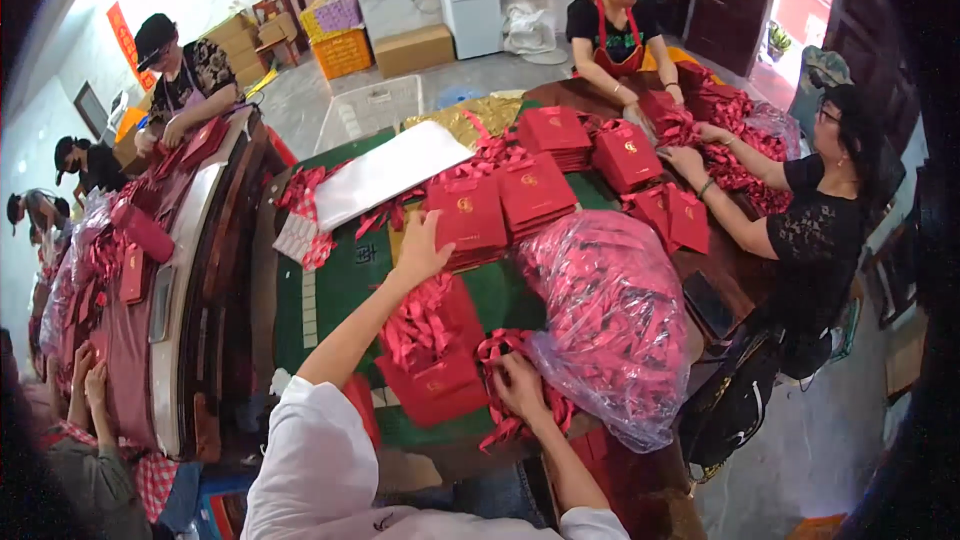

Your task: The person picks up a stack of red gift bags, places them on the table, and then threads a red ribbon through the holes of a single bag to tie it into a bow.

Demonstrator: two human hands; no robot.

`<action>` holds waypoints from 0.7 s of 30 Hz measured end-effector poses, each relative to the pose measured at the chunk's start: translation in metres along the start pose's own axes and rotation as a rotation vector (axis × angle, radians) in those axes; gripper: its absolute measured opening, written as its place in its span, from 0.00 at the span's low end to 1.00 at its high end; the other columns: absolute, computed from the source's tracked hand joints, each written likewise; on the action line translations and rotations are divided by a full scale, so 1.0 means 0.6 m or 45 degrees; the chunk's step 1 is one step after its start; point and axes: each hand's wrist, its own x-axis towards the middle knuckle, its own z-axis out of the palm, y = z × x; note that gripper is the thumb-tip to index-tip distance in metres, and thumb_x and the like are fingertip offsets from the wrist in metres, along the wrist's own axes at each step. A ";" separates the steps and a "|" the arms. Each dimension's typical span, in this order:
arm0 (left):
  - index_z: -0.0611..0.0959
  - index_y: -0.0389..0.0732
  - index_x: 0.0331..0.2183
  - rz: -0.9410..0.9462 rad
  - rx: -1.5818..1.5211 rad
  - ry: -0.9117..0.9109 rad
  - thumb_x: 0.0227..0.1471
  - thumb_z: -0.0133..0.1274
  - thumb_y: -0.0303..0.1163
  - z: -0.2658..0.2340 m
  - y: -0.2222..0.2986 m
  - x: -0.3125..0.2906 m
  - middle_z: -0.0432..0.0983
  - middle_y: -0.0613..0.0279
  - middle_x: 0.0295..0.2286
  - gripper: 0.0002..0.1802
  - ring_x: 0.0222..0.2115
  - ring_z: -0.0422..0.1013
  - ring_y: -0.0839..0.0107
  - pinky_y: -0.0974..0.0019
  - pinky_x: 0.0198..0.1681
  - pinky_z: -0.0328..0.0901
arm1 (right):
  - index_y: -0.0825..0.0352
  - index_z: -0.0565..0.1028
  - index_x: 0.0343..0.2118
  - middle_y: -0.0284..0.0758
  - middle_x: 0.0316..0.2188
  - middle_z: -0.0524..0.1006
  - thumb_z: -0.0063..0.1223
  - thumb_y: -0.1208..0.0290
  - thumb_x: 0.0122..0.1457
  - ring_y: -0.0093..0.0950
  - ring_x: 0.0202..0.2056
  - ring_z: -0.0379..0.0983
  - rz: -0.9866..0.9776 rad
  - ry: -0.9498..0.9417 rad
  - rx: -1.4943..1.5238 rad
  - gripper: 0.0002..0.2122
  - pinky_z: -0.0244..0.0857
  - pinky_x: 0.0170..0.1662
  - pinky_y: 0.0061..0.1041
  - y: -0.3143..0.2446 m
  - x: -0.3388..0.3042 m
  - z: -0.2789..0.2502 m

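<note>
My left hand [422, 248] reaches forward, its fingers apart at the near left edge of a stack of red paper gift bags [468, 215] with gold emblems. Closer to me, my right hand [518, 382] is closed in a tangle of red ribbon [497, 345]; its fingertips are partly hidden there. Between my arms lie more red gift bags [438, 388], with a loose heap of ribbon [418, 328] on them. To the right of my right hand bulges a clear plastic sack [612, 315] full of red ribbons.
A white board [390, 172] lies across the green tabletop [330, 315]. More bag stacks [555, 137] stand farther back. Co-workers [625, 25] handle red ribbon and bags at the far and right sides; others [190, 80] work at a table on the left. A dark phone [708, 305] lies right of the sack.
</note>
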 end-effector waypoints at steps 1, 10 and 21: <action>0.70 0.39 0.53 0.123 -0.105 0.015 0.41 0.65 0.32 -0.023 0.010 -0.007 0.67 0.47 0.41 0.37 0.47 0.66 0.48 0.55 0.54 0.62 | 0.67 0.74 0.37 0.44 0.31 0.73 0.54 0.79 0.52 0.44 0.35 0.73 0.023 -0.013 -0.044 0.08 0.68 0.37 0.37 -0.001 0.002 -0.001; 0.81 0.36 0.39 -0.054 -0.607 0.000 0.51 0.56 0.20 -0.234 0.157 -0.316 0.77 0.56 0.35 0.11 0.34 0.75 0.72 0.70 0.36 0.70 | 0.70 0.70 0.39 0.50 0.34 0.72 0.45 0.79 0.58 0.52 0.39 0.69 0.017 -0.076 -0.008 0.06 0.64 0.41 0.45 -0.024 0.009 -0.019; 0.69 0.35 0.54 -0.605 -0.846 0.119 0.50 0.59 0.23 -0.095 0.148 -0.652 0.69 0.51 0.47 0.29 0.43 0.73 0.66 0.66 0.44 0.71 | 0.72 0.68 0.48 0.45 0.39 0.71 0.50 0.80 0.58 0.40 0.43 0.72 0.029 0.101 -0.049 0.14 0.67 0.46 0.34 -0.157 -0.037 -0.025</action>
